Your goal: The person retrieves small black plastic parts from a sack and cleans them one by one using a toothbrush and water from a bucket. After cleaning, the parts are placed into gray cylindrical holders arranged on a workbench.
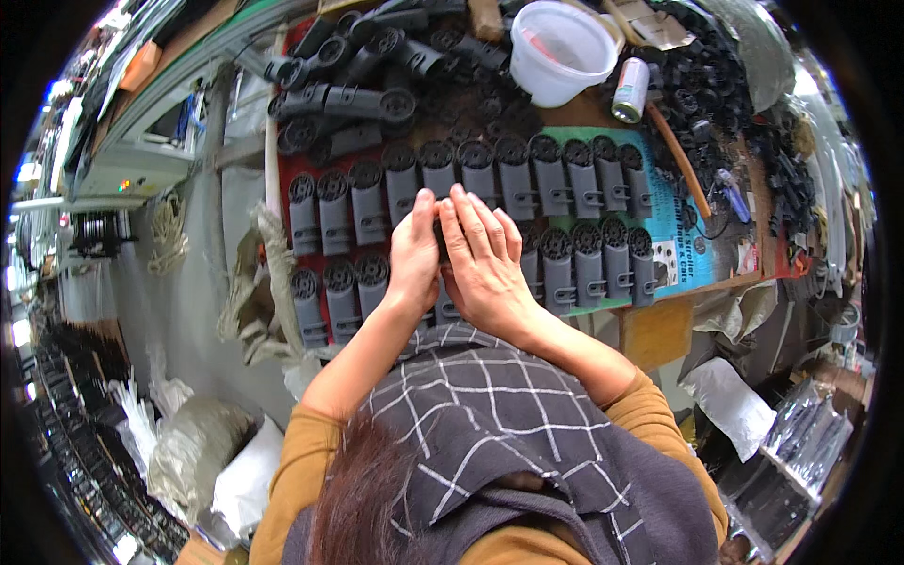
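Observation:
Both hands meet over the middle of two rows of dark grey plastic housings with round slotted ends. My left hand (412, 259) stands on edge, its fingers straight and close together. My right hand (487, 256) leans against it from the right, fingers stretched out flat. A dark sliver shows between the palms; what it belongs to is mostly hidden. Under the hands, several front-row housings are covered. On the left, a front-row housing (341, 297) stays in view, as does another housing (558, 268) on the right. Behind the fingertips stands a back-row housing (476, 169).
Loose black housings (358, 104) are heaped at the back left. A translucent white tub (560, 56), a spray can (631, 89) and an orange-brown handle (680, 165) lie at the back right, beside small black parts (706, 85). A printed blue sheet (692, 247) covers the table's right side.

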Demonstrator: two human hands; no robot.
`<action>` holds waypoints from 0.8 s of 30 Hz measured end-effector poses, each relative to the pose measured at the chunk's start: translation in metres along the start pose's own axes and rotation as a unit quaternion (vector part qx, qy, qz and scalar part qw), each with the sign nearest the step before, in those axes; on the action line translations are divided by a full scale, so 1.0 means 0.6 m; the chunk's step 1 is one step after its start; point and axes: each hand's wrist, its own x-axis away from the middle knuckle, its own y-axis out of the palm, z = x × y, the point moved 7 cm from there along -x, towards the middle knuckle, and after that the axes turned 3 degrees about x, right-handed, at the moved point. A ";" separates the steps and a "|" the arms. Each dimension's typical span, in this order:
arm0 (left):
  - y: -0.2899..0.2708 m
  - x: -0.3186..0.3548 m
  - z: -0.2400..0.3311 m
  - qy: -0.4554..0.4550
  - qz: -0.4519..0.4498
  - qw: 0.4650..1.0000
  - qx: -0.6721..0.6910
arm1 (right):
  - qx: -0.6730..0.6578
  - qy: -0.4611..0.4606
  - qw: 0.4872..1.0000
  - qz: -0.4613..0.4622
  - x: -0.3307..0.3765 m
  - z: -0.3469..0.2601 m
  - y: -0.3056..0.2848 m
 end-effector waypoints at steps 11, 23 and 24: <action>0.019 -0.028 0.073 0.062 -0.204 0.934 -0.287 | -0.231 0.024 0.971 -0.056 -0.084 0.113 -0.044; -0.032 -0.067 0.060 0.059 -0.125 0.967 -0.214 | -0.007 0.334 0.941 -0.044 -0.352 0.575 -0.008; -0.033 -0.068 0.055 0.049 -0.125 0.969 -0.210 | -0.109 0.364 0.923 -0.069 -0.357 0.603 0.024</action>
